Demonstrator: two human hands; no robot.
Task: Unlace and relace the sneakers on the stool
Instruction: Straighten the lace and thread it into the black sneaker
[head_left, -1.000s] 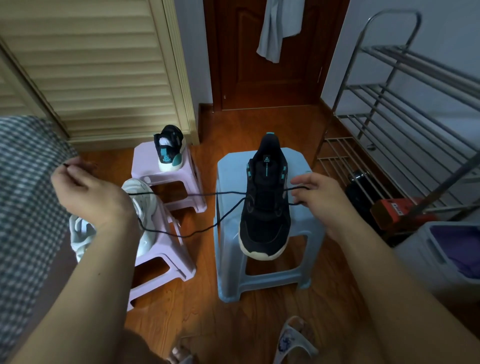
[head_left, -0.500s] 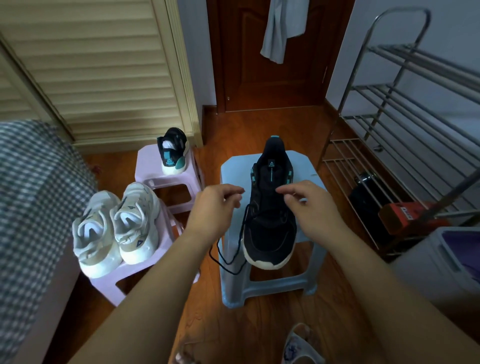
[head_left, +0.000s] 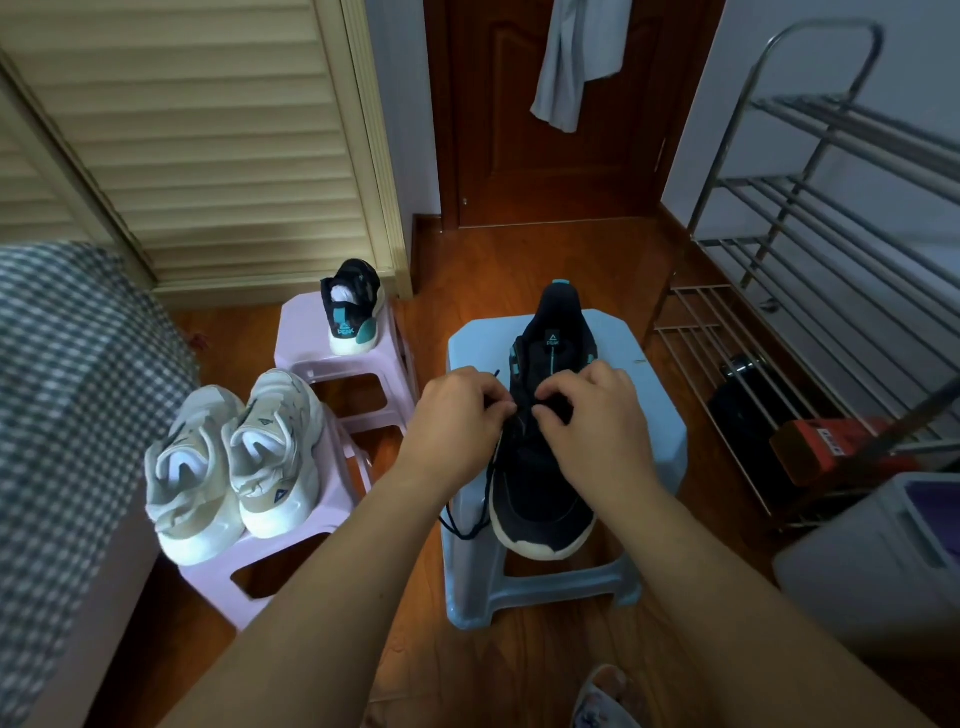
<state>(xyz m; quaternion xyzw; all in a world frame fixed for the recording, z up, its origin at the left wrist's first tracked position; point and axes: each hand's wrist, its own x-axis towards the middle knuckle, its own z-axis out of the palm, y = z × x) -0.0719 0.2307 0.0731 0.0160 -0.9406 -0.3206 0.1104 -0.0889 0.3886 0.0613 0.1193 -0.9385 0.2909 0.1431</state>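
Observation:
A black sneaker (head_left: 543, 483) with a white sole stands on the light blue stool (head_left: 660, 415), toe toward me. Its black lace (head_left: 470, 514) hangs in a loop off the shoe's left side, over the stool's front edge. My left hand (head_left: 457, 415) pinches the lace at the shoe's left eyelets, with the lace tip sticking up beside its fingers. My right hand (head_left: 597, 415) is over the middle of the shoe, its fingers curled and pinching the lace at the eyelets. The shoe's lacing area is mostly hidden under both hands.
The matching black sneaker (head_left: 353, 306) stands on a far pink stool (head_left: 306, 332). A pair of white sneakers (head_left: 234, 457) sits on a nearer pink stool (head_left: 291, 556). A metal shoe rack (head_left: 810, 249) is at right, a grey bin (head_left: 883, 551) lower right, checked bedding (head_left: 62, 395) left.
My left hand came in from far left, where it held the lace stretched out, to the shoe's left side. Both hands now meet over the eyelets, and the lace hangs slack.

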